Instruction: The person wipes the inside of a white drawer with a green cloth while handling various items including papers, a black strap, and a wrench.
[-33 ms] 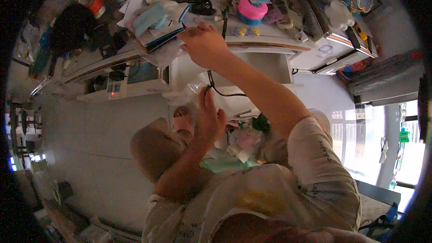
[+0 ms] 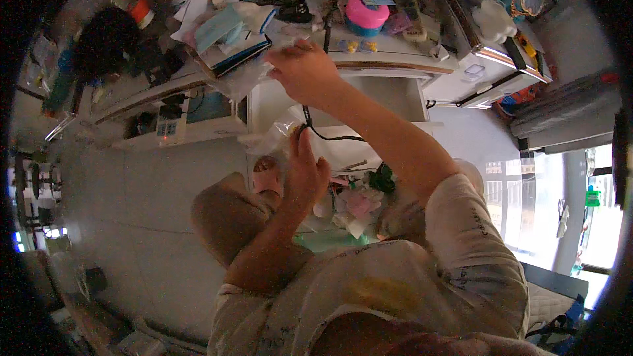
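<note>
My left hand is raised before the open white drawer, its fingers stretched upward and its thumb apart. Its fingertips touch or nearly touch a crinkled clear plastic bag and a black cable that curves off to the right. Over the desk's front edge, my right hand has bent fingers pinched on a piece of thin clear plastic; its fingertips are slightly blurred. That plastic hangs beside a dark flat box, on which a pale blue face mask lies among papers.
A pink and blue round tub and small yellow items stand on the cluttered desk. Below the drawer, near my knees, are a pink bundle and dark green leaves. A lit power strip sits on the left shelf.
My right hand has moved slightly right and down, away from the dark flat box. My left hand stays almost where it was.
</note>
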`<state>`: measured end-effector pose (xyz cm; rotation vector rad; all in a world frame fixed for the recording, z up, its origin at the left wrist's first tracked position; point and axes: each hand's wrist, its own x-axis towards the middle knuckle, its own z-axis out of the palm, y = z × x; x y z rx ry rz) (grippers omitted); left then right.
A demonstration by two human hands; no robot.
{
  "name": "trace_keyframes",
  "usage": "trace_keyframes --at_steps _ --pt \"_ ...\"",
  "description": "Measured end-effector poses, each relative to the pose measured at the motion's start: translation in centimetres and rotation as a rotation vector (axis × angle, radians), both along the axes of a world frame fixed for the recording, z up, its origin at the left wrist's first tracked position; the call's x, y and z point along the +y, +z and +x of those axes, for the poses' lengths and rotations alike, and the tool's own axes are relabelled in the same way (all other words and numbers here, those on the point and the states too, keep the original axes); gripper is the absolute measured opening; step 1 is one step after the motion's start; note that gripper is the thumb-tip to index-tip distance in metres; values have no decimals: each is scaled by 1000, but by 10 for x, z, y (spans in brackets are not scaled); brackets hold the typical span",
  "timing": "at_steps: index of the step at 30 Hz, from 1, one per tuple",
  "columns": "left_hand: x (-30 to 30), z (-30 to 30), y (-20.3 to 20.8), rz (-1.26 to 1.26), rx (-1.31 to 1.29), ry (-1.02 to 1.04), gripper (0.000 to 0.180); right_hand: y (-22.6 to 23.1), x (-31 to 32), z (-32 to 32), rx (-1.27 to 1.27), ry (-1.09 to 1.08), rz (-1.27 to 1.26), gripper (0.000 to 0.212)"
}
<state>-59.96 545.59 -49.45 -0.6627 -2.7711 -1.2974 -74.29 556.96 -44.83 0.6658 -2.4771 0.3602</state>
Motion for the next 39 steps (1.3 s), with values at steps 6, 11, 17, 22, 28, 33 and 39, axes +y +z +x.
trace_keyframes --at_steps 6,11,17,22,28,33,39 --pt "10 -8 -24 101 134 113 50 -8 71 103 -450 -24 -136 32" --pt "8 -21 -34 57 213 187 30 -64 101 167 -599 66 -86 36" --pt "0 -16 -13 -276 360 121 21 -72 86 200 -945 -38 167 34" --pt "3 -24 18 -664 285 12 20 -95 106 194 -796 -28 432 37" --pt "4 -44 47 -1037 239 -227 21 -60 100 186 -805 -5 503 20" --pt "9 -46 50 -730 598 -298 8 -58 107 167 -981 -12 592 17" --pt "9 -50 23 -774 268 -414 10 -26 157 98 -816 -239 163 32"
